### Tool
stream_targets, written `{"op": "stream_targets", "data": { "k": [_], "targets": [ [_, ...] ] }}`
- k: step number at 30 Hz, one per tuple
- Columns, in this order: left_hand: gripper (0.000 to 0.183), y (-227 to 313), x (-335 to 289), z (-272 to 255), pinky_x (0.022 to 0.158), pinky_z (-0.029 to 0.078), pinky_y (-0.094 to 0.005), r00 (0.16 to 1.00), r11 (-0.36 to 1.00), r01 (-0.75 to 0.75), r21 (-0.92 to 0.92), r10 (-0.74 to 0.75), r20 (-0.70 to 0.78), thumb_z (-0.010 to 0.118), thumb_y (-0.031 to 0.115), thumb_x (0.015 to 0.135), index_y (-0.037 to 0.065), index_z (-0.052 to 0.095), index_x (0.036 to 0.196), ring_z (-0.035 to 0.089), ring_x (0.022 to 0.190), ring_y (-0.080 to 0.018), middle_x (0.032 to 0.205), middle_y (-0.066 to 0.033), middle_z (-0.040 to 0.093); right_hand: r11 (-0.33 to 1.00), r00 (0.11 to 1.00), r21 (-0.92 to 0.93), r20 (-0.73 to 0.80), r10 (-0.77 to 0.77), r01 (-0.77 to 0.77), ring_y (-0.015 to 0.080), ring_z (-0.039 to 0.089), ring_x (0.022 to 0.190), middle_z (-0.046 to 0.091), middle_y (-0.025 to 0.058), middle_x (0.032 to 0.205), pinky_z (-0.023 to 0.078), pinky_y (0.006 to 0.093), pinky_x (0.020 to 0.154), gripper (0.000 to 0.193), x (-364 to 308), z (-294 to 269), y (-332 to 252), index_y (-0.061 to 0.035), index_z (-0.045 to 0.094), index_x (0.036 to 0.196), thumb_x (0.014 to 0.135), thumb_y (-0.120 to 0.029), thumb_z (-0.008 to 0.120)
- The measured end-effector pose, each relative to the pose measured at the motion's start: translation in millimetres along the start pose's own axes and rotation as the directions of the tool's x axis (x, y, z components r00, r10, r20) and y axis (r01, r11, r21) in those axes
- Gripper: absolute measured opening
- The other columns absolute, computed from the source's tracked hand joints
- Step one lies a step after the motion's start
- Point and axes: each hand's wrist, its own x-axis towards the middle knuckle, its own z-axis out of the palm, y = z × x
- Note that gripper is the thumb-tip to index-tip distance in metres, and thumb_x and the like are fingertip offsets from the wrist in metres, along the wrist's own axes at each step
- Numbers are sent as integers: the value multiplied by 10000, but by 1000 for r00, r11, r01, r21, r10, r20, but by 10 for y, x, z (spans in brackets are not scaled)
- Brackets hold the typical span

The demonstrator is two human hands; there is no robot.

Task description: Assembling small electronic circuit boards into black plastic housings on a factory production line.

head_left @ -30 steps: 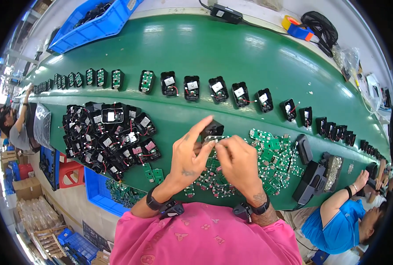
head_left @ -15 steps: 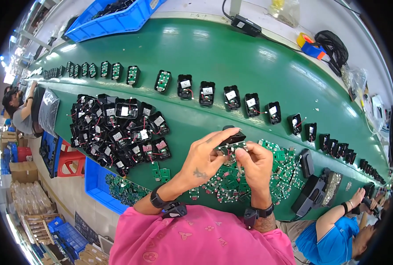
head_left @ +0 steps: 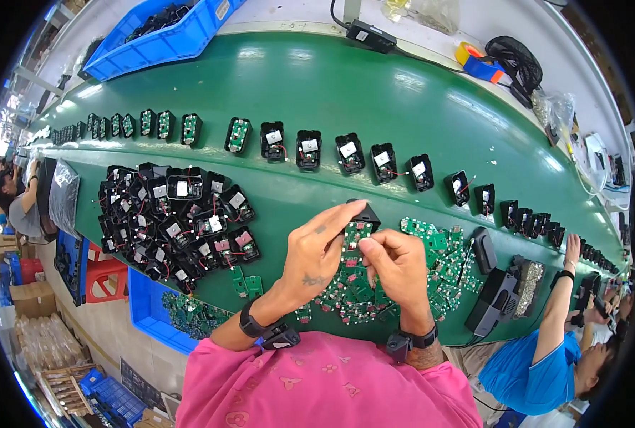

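My left hand [head_left: 309, 255] is closed around a small black plastic housing [head_left: 367, 213], its fingers stretched along the far side. A green circuit board [head_left: 355, 241] stands against the near side of the housing, its component face showing. Thumb and fingers of my right hand [head_left: 397, 262] pinch at the board's right edge; what else lies between those fingertips is hidden. Below both hands spreads a heap of loose green circuit boards [head_left: 435, 265]. To the left lies a pile of black housings [head_left: 162, 222] with white or pink blocks and red wires inside.
A row of black housings [head_left: 309, 151] crosses the green table [head_left: 332, 78]; those at left carry boards. At right are a black boxy device [head_left: 490, 301] and a co-worker's arm [head_left: 556, 303]. Blue bins stand at the far left [head_left: 153, 44] and beside the near edge [head_left: 145, 303].
The board and housing have turned in my hands, so the board now stands lengthwise and faces up. My view has shifted slightly right. The co-worker at right has reached out toward the row.
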Motion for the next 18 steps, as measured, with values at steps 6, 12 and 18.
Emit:
{"op": "stream_targets", "data": {
  "k": [6,12,18],
  "targets": [
    [533,197,58,-137,734,546,-279,958,953,286,-100,-282,52,526,-127,842,71,602,1332,687,868,-145,1124,-164,698,889,976,-420,-35,-217,183,73,488,521,572,22,583,373,266,488,224,71,16,-62,30,653,764,903,-137,707],
    [484,109,9,-175,594,568,-233,907,749,418,-514,-370,199,500,-65,905,28,528,1379,667,783,-93,1138,-100,676,823,945,-508,-51,-324,255,125,496,477,561,55,590,381,290,457,220,91,96,-62,19,653,769,900,-143,723],
    [318,154,24,-40,525,586,-265,891,809,442,-387,-447,83,530,100,1005,12,551,1309,698,705,-144,1091,-135,680,818,919,-517,-138,-370,251,94,526,588,594,37,719,421,257,532,241,113,167,58,3,624,1115,925,-133,682]
  ]
}}
